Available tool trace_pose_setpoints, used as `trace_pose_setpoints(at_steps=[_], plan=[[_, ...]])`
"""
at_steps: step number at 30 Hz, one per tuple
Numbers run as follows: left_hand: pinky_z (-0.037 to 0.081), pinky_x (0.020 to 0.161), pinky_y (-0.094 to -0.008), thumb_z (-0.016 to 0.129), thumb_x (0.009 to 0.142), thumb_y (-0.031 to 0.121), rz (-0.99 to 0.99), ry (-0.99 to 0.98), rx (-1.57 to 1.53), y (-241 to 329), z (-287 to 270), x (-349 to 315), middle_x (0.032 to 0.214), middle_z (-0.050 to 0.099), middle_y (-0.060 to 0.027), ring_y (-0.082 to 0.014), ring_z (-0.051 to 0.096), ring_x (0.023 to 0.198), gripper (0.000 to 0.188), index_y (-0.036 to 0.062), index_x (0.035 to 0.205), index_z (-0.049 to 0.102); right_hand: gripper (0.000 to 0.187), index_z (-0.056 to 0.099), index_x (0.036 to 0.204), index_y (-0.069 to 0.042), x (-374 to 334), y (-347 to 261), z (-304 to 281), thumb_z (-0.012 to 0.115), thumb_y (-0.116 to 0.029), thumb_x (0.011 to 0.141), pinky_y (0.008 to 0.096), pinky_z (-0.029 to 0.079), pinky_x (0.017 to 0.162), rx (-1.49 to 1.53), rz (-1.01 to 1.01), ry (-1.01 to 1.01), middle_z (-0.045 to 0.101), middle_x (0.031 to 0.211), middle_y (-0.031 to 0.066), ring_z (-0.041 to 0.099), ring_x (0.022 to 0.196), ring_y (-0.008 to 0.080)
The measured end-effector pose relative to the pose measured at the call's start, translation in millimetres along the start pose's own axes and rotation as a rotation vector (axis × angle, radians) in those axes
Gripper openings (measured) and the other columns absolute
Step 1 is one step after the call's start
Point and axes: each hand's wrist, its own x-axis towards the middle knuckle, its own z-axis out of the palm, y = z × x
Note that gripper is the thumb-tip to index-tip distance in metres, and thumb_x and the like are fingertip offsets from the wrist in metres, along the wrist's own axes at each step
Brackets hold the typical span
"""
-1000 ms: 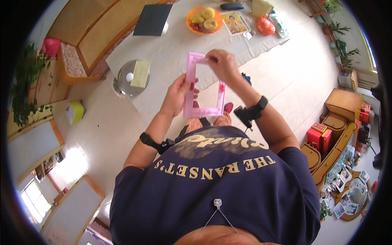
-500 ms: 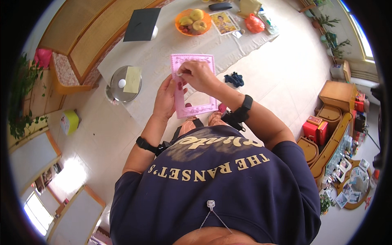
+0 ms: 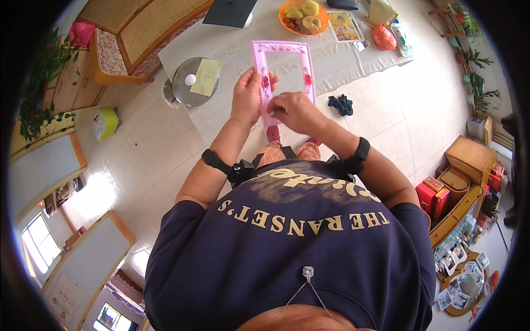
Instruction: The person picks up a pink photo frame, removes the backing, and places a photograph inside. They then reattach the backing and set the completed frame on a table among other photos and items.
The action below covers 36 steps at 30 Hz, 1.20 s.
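Note:
An ornate pink picture frame [image 3: 281, 46] with red flowers on its sides is held up over the near edge of the table, the tablecloth showing through its opening. My left hand [image 3: 248, 98] grips its left side, thumb in front and fingertips behind. Across the lower part of the frame lies my right hand [image 3: 298, 112], its fingers curled and pinched together. A small pale bit may be at those fingertips, too small to make out. The right hand hides most of the frame's bottom edge.
On the cloth-covered table [image 3: 243, 58] are a round metal lid [image 3: 182, 91] with a yellow paper [image 3: 206, 77], a dark folder [image 3: 229, 12], an orange fruit bowl [image 3: 287, 25] and a red bag [image 3: 383, 37]. Dark cloth [image 3: 340, 105] and a green stool [image 3: 105, 123] are on the floor.
My right hand has gone from the frame's upper left side down to its lower part. The frame is now more upright and farther out. The whole view has shifted.

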Motion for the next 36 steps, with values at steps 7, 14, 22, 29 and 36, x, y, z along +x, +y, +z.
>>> trace_pose_setpoints(at_steps=[7, 14, 22, 29, 36], plan=[[0.056, 0.073, -0.0300, 0.044, 0.100, 0.015, 0.043, 0.073, -0.039, -0.4, -0.2, -3.3, 0.100, 0.063, -0.0116, -0.0203, 0.066, 0.088, 0.024, -0.0009, 0.116, 0.053, 0.007, 0.065, 0.082, -0.004, -8.4, -8.1, -4.4, 0.062, -0.007, 0.076, 0.0409, 0.050, 0.073, -0.049, 0.132, 0.000, 0.065, 0.081, 0.0136, 0.063, 0.079, 0.0334], [0.056, 0.073, -0.0323, 0.045, 0.100, 0.017, 0.112, 0.072, -0.024, -0.4, -2.2, 3.4, 0.100, 0.064, -0.0124, -0.0216, 0.066, 0.084, 0.023, -0.0001, 0.114, 0.053, 0.005, 0.062, 0.080, -0.001, -14.3, 1.9, 3.1, 0.061, -0.004, 0.077, 0.0401, 0.050, 0.068, -0.065, -0.022, 0.057, 0.063, 0.078, 0.0157, 0.062, 0.074, 0.0350], [0.055, 0.079, -0.0358, 0.041, 0.101, 0.016, 0.077, 0.113, -0.091, 23.7, -21.5, 5.8, 0.101, 0.062, -0.0128, -0.0240, 0.063, 0.088, 0.023, 0.0006, 0.113, 0.052, 0.006, 0.065, 0.083, -0.002, -55.3, 28.0, -12.8, 0.063, -0.005, 0.078, 0.0386, 0.051, 0.065, -0.043, 0.163, 0.261, 0.064, 0.078, 0.0158, 0.063, 0.072, 0.0334], [0.055, 0.082, -0.0374, 0.042, 0.101, 0.017, -0.018, 0.075, -0.079, 16.8, -17.3, -0.3, 0.104, 0.062, -0.0150, -0.0256, 0.064, 0.091, 0.023, 0.0010, 0.115, 0.051, 0.009, 0.065, 0.084, -0.001, -48.5, 35.9, -31.3, 0.066, -0.003, 0.075, 0.0361, 0.051, 0.064, -0.092, 0.231, 0.356, 0.064, 0.077, 0.0153, 0.064, 0.071, 0.0306], [0.054, 0.083, -0.0379, 0.042, 0.101, 0.017, -0.082, 0.033, -0.041, 8.6, -16.1, -10.3, 0.105, 0.063, -0.0154, -0.0260, 0.064, 0.091, 0.022, 0.0023, 0.115, 0.051, 0.011, 0.064, 0.086, -0.001, -32.2, 57.4, -40.4, 0.064, -0.003, 0.076, 0.0364, 0.051, 0.068, -0.251, 0.184, 0.438, 0.064, 0.081, 0.0151, 0.064, 0.075, 0.0309]])
